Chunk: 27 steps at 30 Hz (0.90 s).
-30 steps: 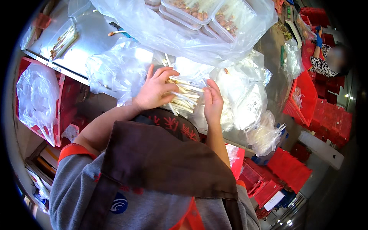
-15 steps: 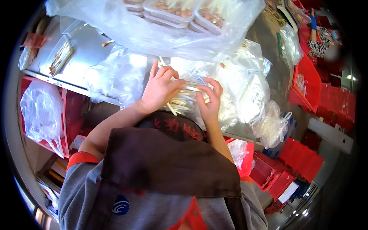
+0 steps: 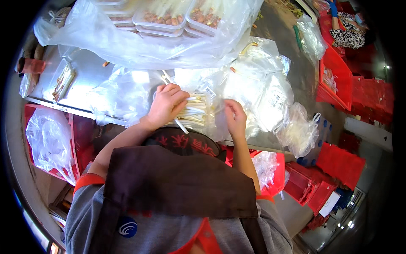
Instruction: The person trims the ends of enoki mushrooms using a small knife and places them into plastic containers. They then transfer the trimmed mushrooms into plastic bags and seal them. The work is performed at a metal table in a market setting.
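Observation:
Long pale mushroom-like stalks are in the closed fingers of my left hand, and one white stalk sticks out below its palm. Just right of that hand, a pile of similar pale stalks lies side by side on a clear plastic bag. My right hand is at the right side of the pile, thumb and fingers pinched on the edge of the clear bag. Its fingertips are partly hidden by shine on the plastic.
Stacked clear trays of brown-capped, white-stemmed pieces sit in a big plastic bag at the back. More clear bags lie to the right, and a small filled bag at left. Red crates stand around the metal table.
My right hand has left the stalk it was pinching and moved a little right and down to the bag's edge. My left hand has shifted slightly, its fingers curling in. The view has turned slightly.

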Motion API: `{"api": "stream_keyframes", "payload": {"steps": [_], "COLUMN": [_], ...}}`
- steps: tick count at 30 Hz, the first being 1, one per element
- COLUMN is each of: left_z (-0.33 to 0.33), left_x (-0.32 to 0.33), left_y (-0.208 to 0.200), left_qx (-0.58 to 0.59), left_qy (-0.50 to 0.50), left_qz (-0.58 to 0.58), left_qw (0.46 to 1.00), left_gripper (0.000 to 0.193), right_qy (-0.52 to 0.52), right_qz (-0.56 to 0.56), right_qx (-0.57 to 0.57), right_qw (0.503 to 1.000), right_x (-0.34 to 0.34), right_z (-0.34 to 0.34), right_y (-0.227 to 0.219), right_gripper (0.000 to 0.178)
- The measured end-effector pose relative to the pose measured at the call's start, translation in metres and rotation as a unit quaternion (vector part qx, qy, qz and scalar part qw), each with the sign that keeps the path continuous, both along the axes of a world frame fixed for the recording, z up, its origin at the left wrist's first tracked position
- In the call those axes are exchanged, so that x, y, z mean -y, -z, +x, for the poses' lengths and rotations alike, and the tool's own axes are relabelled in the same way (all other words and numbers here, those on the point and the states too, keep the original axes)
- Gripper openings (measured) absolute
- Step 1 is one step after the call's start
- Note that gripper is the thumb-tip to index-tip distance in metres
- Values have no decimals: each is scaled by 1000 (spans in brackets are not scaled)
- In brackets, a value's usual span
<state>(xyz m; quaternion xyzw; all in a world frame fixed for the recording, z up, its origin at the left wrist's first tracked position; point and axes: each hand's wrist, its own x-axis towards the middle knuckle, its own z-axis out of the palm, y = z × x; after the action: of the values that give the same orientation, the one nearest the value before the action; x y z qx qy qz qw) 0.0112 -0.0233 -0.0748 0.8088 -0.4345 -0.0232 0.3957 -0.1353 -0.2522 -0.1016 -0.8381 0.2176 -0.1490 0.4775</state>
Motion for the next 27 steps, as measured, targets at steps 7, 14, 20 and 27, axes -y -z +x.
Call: {"api": "stream_keyframes", "payload": {"steps": [7, 14, 20, 27], "left_z": [-8, -16, -8, -5], "left_x": [-1, -2, 2, -3], "left_y": [-1, 3, 18, 21], "left_qx": [42, -88, -121, -169], "left_qy": [-17, -114, -4, -27], "left_qz": [-2, -48, -4, -94], "left_qw": [999, 988, 993, 981], "left_gripper": [15, 18, 28, 35], "right_qy": [-46, -473, -434, -345], "right_qz": [-72, 79, -127, -248], "right_qx": [66, 41, 64, -151], "right_qw": [994, 877, 889, 893], "right_x": [-38, -124, -209, -222], "right_z": [49, 156, 248, 287], "right_y": [-64, -116, -33, -18], "right_gripper": [17, 21, 23, 19]}}
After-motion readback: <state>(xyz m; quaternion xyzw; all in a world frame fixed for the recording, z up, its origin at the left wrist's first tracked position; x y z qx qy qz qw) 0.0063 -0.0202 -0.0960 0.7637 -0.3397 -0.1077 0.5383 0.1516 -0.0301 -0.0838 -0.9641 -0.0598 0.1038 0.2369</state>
